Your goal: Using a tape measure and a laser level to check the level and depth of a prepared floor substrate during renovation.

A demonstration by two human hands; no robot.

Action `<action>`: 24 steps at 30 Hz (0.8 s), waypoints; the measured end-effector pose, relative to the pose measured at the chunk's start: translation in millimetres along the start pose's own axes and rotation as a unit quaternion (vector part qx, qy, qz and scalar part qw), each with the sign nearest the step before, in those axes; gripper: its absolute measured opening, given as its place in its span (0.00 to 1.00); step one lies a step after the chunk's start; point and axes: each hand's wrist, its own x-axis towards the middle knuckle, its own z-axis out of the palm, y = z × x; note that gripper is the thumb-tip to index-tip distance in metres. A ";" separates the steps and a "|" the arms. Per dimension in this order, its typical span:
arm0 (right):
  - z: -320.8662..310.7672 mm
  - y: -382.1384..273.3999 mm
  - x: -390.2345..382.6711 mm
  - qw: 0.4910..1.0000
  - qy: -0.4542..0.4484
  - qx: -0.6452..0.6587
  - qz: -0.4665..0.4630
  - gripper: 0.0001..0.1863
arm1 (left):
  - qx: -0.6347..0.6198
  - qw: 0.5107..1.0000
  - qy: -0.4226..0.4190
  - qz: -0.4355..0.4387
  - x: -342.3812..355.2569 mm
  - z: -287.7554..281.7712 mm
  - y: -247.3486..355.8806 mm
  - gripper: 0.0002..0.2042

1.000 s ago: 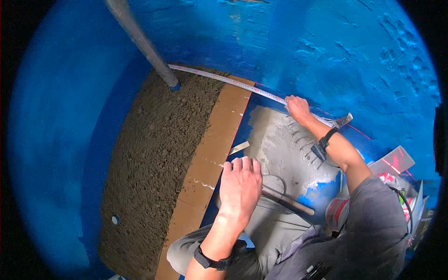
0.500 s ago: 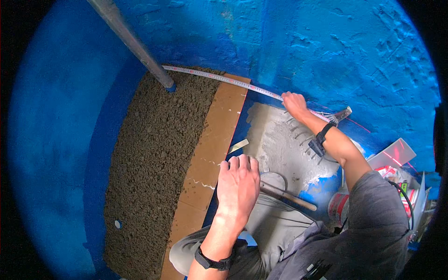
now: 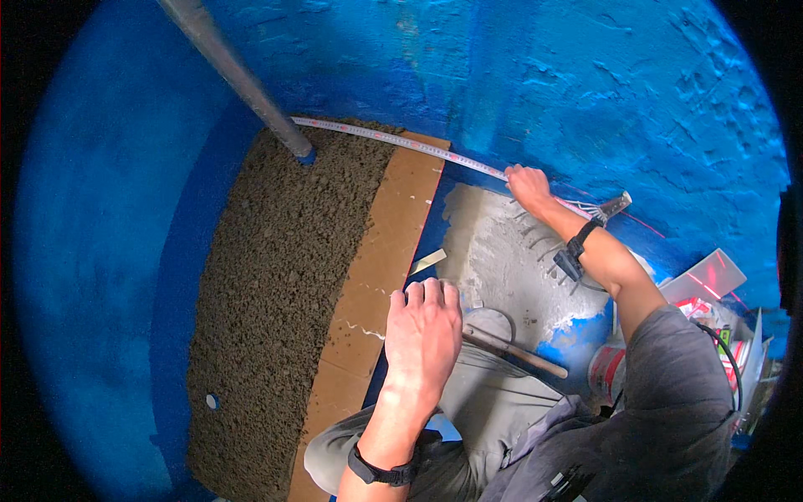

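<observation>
My right hand [image 3: 527,186] pinches a white tape measure blade [image 3: 401,140] that stretches left along the far edge of the floor to a grey pipe [image 3: 238,79]. My left hand [image 3: 422,335] lies flat, palm down, holding nothing, on the near right edge of a brown tile [image 3: 385,234]. The tile lies beside a rough brown mortar bed [image 3: 276,276]. Between my hands is a patch of combed grey adhesive [image 3: 510,251] on the blue floor.
A wooden-handled tool [image 3: 514,353] lies by my knee, and a small pale wedge [image 3: 428,261] lies beside the tile. A notched trowel [image 3: 615,205] is behind my right wrist. A clear plastic piece [image 3: 707,276] and a red-and-white tub [image 3: 606,368] sit at right. Blue walls surround the floor.
The view has drifted slightly. Both hands stay where they were, the right one still on the tape.
</observation>
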 end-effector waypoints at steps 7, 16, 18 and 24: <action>-5.5 -1.7 4.0 1.000 -0.012 0.000 -0.006 0.08 | -0.003 1.000 0.007 -0.018 -3.1 -1.7 -3.3 0.20; -7.6 -1.8 4.3 1.000 -0.021 0.007 -0.010 0.09 | 0.012 0.999 0.019 -0.044 -20.0 -7.6 -3.3 0.22; -10.3 -2.0 1.1 1.000 -0.026 0.010 -0.005 0.09 | 0.014 0.998 0.026 -0.047 -22.5 -6.7 -2.8 0.22; -39.9 15.4 -38.6 0.999 -0.008 0.048 -0.010 0.08 | -0.009 0.998 -0.002 -0.066 -19.5 -3.2 0.2 0.23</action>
